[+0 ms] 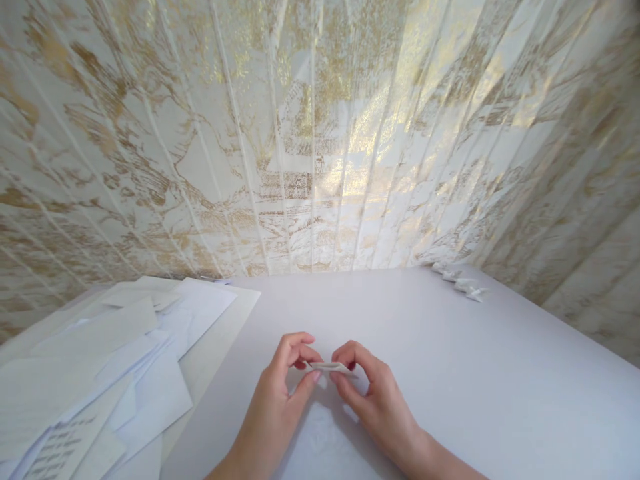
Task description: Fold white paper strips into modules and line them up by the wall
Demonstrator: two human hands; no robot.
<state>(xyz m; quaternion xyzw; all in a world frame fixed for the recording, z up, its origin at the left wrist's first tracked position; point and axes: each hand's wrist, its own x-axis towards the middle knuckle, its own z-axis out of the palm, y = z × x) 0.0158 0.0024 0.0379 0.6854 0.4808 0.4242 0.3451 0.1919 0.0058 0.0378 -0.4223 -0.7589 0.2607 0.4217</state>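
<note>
Between my two hands, above the white table [450, 400], is a small piece of folded white paper [329, 366], seen nearly edge-on. My left hand [280, 387] pinches its left end between thumb and fingers. At the other end, my right hand [375, 393] grips the paper with thumb and curled fingers. Parts of the paper are hidden behind the fingertips, and its exact folded shape is too small to make out.
Loose white sheets and paper pieces [145, 393] lie in an overlapping pile on the left, one with dark printed lines. Several small folded paper figures [467, 287] stand at the back right corner. A white and gold patterned curtain [310, 167] hangs behind the table.
</note>
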